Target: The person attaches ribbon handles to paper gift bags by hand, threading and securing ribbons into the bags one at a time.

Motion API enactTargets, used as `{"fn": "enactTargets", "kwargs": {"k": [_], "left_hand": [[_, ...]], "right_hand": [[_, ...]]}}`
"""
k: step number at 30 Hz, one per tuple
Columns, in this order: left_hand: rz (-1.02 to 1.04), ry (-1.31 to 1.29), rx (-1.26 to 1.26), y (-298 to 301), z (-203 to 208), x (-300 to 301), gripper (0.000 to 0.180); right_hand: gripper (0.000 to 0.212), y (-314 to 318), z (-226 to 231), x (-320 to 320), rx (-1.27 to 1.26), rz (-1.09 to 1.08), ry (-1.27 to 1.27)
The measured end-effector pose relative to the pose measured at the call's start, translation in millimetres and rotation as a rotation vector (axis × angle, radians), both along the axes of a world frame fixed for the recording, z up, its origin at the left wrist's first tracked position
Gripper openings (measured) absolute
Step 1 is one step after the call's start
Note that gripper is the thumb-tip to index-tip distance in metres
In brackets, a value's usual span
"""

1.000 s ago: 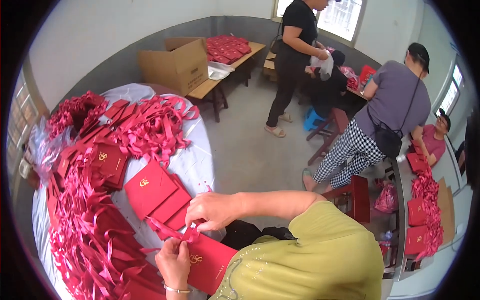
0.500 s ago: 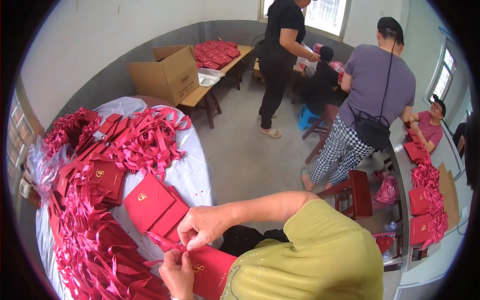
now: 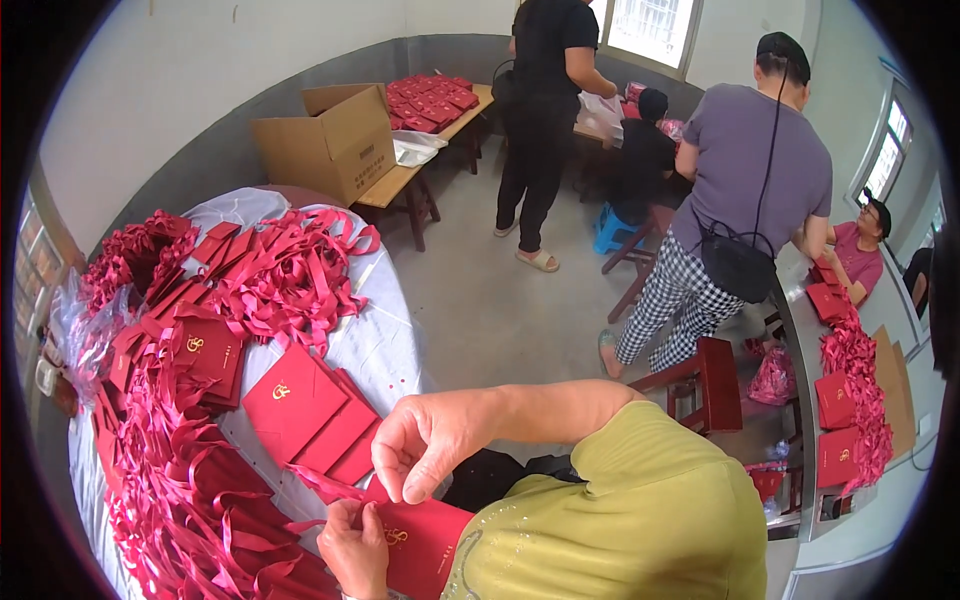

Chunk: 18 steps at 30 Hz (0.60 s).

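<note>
A person in a yellow-green top worked at a round table [image 3: 385,345] covered in white cloth, both hands on a flat red paper bag [image 3: 425,540] held close to the body at the lower edge of the view. The left hand [image 3: 352,545] gripped the bag from below, its fingers curled around the near edge and its wrist cut off by the frame. The right hand [image 3: 430,445] was pinched shut, thumb against fingertips, on a red ribbon [image 3: 325,485] at the bag's top edge; the exact point of contact was hidden beneath the fingers. Much of the bag lay behind the person's sleeve. Just beside the hands, a stack of folded red bags [image 3: 305,410] with gold emblems lay on the table, and loose red ribbons [image 3: 290,275] were heaped across its far and left sides, blurring into one mass near the rim. A cardboard box [image 3: 325,145] sat on a wooden bench [image 3: 400,180] beyond. Two people stood with backs turned; others sat partly hidden behind them.
</note>
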<state>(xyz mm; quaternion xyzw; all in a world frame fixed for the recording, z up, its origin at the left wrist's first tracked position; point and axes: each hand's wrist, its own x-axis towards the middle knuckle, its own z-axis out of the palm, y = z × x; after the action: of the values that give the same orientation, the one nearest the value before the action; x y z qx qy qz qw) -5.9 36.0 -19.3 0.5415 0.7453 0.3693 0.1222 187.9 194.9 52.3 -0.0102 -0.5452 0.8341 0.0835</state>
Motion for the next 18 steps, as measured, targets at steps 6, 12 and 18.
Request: {"fn": "enactTargets", "kwargs": {"k": [6, 12, 18], "left_hand": [[0.01, -0.042, -0.037, 1.1, -0.4, -0.4, 0.012], [-0.007, 0.018, 0.021, 1.6, -3.0, -2.0, 0.012], [0.0, -0.048, -0.041, 4.7, 1.0, -2.7, 0.009]], "right_hand": [[0.016, -9.6, -7.6, -8.0, 0.094, -0.306, 0.005], [0.016, -16.1, -13.6, -22.6, 0.037, -0.496, 0.272], [0.04, -31.4, -3.8, -36.6, 0.177, -0.547, 0.421]]}}
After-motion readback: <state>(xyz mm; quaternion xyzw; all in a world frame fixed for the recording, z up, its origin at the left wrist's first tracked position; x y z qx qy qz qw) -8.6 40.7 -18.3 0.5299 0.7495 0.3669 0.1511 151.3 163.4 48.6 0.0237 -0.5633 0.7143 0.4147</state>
